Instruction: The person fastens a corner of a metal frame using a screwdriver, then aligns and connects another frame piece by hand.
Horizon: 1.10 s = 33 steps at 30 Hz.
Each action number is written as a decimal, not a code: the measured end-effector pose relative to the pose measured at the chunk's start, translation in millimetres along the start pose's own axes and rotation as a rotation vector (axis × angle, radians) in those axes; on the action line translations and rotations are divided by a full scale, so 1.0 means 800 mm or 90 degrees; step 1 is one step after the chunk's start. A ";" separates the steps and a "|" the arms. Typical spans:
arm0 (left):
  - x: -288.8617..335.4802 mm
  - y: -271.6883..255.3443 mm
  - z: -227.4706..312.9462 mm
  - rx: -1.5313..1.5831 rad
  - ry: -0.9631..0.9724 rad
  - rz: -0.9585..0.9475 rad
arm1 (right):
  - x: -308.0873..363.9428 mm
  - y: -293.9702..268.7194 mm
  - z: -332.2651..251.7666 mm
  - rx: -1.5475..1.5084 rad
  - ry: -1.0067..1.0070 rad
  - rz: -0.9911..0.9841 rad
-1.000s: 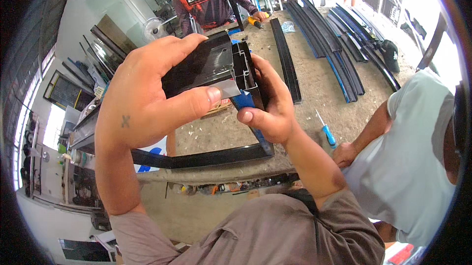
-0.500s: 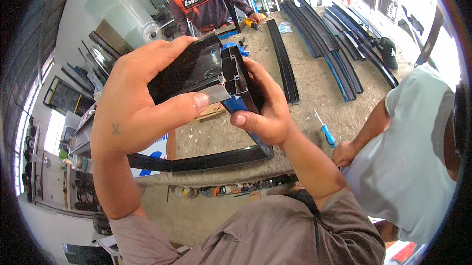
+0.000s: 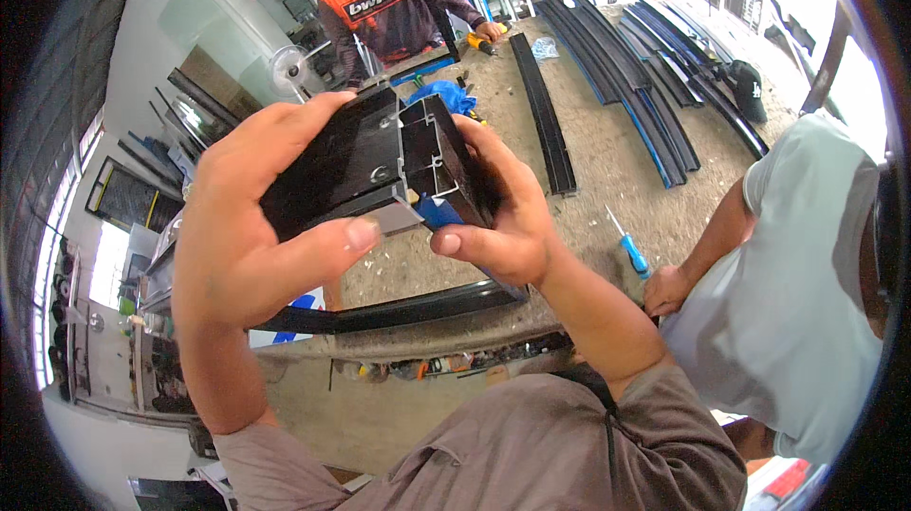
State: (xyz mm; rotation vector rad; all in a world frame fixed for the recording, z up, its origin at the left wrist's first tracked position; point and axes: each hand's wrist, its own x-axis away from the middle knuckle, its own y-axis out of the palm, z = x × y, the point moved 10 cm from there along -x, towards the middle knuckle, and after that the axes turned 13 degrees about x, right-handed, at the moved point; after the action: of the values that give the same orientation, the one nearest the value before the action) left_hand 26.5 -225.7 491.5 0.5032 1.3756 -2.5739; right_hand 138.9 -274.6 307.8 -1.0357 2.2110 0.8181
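Observation:
My left hand [image 3: 232,198] is wrapped round a wide black metal profile [image 3: 327,158], thumb along its near edge and fingers over the far side. Two round screw heads or holes show on its dark face. Against its end sits a second black profile [image 3: 463,174] with an open, chambered end, gripped by my right hand [image 3: 512,217]. Blue film [image 3: 436,212] hangs at the lower corner of that end, beside my right thumb. Both pieces are held up above the bench and meet at a corner; I cannot tell whether they are fastened.
A black bar [image 3: 427,307] lies along the near edge of the workbench [image 3: 598,226]. A blue screwdriver [image 3: 634,255] lies near a co-worker's hand [image 3: 669,291] at right. Beyond are long black profiles [image 3: 607,65], a cap [image 3: 747,92], a yellow drill [image 3: 481,43] and another person [image 3: 389,13].
Both hands and the joined profile ends have shifted a little left and slightly down in the picture. My grip on each piece looks the same.

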 end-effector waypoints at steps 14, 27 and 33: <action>-0.014 0.019 -0.012 -0.026 0.009 -0.028 | -0.005 -0.006 -0.004 0.061 0.016 -0.006; -0.003 0.016 -0.016 -0.166 -0.032 -0.069 | -0.002 -0.006 0.007 -0.026 0.003 0.011; -0.008 0.003 -0.035 -0.181 -0.002 -0.032 | 0.000 -0.028 0.007 -0.003 0.016 0.036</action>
State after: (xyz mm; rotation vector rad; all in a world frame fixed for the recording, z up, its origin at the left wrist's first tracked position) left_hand 39.3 -203.8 477.4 0.4203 1.7354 -2.3581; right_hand 158.2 -281.9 298.1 -0.9961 2.2699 0.8398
